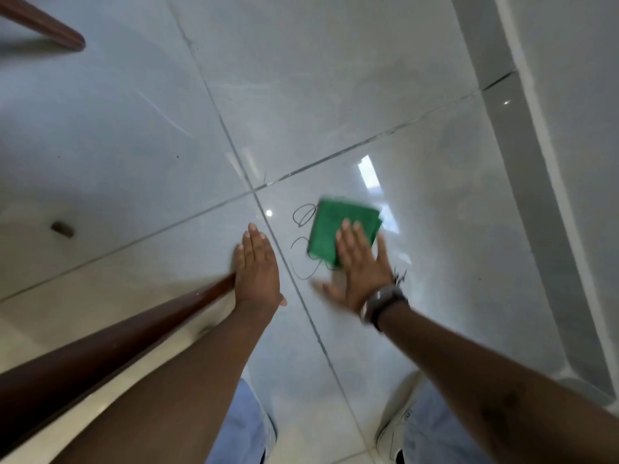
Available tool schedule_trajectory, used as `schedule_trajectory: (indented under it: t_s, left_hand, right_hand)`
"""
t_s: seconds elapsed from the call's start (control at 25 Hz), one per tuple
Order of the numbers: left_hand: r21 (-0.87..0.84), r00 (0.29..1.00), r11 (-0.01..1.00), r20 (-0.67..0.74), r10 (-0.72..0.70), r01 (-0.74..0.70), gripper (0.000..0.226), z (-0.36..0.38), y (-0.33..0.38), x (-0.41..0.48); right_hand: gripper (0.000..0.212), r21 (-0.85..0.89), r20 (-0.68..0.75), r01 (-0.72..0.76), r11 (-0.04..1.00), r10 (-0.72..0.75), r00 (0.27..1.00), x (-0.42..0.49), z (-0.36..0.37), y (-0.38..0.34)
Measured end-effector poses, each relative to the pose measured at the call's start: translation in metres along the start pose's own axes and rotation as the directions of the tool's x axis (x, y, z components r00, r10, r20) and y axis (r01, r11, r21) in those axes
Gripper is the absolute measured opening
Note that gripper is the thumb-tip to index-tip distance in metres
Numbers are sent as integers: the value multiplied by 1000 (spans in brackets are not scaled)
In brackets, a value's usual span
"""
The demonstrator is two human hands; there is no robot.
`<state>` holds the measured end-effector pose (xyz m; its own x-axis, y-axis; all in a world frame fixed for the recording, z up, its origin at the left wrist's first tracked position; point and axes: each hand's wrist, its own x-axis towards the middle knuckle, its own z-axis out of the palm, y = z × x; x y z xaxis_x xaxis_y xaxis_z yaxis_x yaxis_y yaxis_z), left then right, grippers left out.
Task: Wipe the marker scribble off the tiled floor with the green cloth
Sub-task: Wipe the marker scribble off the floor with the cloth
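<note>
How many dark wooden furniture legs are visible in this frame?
2: one wooden leg at the top-left corner, another leg running from bottom-left up to the left hand. Others may lie out of view.

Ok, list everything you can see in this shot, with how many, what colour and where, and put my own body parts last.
Green cloth: one, green, folded, flat on the floor under the right fingers.
Marker scribble: one, black loops, left of and partly under the cloth.
Floor tiles: several, glossy pale grey, dark grout lines.
Wooden legs: two, dark brown, lower left and top left.
Small dark object: one, left, unclear.
Watch: one, dark, right wrist.
Hands: left flat on tile; right pressing cloth.
</note>
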<state>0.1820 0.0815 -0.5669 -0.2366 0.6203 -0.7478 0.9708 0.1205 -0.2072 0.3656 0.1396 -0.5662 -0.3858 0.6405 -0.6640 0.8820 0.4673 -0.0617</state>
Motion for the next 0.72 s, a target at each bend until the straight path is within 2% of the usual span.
schedule_trajectory:
  t_s: [0.04, 0.08, 0.12, 0.2, 0.24, 0.28, 0.32, 0.36, 0.4, 0.44, 0.48, 0.52, 0.6, 0.64, 0.68, 0.72]
  left_hand:
    - [-2, 1000, 1000, 13, 8, -8, 143, -1, 1, 0]
    - [-4, 999, 1000, 32, 13, -13, 143, -2, 1, -1]
    - [-3, 999, 1000, 38, 6, -6, 143, -3, 0, -1]
    - [-6, 1000, 1000, 18, -4, 4, 143, 0, 0, 2]
    - [-21, 1000, 1000, 14, 6, -6, 144, 2, 0, 3]
    - [-37, 1000, 999, 9, 14, -13, 144, 2, -1, 3]
    - [-36, 1000, 999, 4, 25, -24, 142, 1, -2, 2]
    - [-6, 999, 999, -4, 42, -42, 140, -1, -5, 1]
    - [40, 998, 997, -13, 59, -58, 137, -1, -10, 1]
    - [80, 997, 994, -10, 76, -75, 133, 0, -15, 0]
    - [103, 996, 991, -7, 89, -88, 130, 1, -17, 0]
    - [116, 996, 990, -20, 89, -86, 126, 3, -16, 0]
    - [133, 994, 989, -70, 79, -69, 114, 8, -12, 4]
    - [133, 993, 989, -80, 83, -71, 108, 10, -9, 4]
    - [121, 993, 990, -85, 80, -70, 106, 9, -9, 5]
    - [118, 994, 991, -85, 75, -65, 109, 9, -10, 5]
  right_hand:
    - [96, -67, 29, 161, 985, -159, 987, -34, 13, 6]
    - [92, -73, -19, 215, 974, -217, 976, -58, 21, 25]
    - [88, -18, -94, 174, 985, -175, 980, -59, 24, 39]
    - [91, 72, -197, -142, 987, 154, 968, -16, 10, 49]
    - [95, 125, -177, -232, 965, 252, 952, 13, -6, 38]
    - [98, 149, -127, -246, 958, 265, 956, 30, -16, 20]
    - [99, 124, -94, -164, 979, 176, 980, 31, -12, 1]
    - [97, 45, -46, -24, 999, 26, 999, 20, 0, -13]
    - [93, -52, -1, 140, 989, -140, 990, -4, 17, -19]
    - [89, -78, 50, 261, 962, -258, 965, -39, 30, -13]
    - [85, -95, 30, 293, 951, -292, 956, -65, 39, 8]
    - [85, -90, -43, 234, 968, -238, 970, -70, 46, 28]
    - [90, 2, -106, -68, 998, 68, 992, -34, 31, 43]
    - [92, 54, -178, -176, 983, 183, 967, 0, 16, 31]
    - [94, 130, -153, -225, 966, 243, 958, 25, -5, 10]
    - [95, 137, -131, -192, 972, 210, 969, 39, -11, -10]
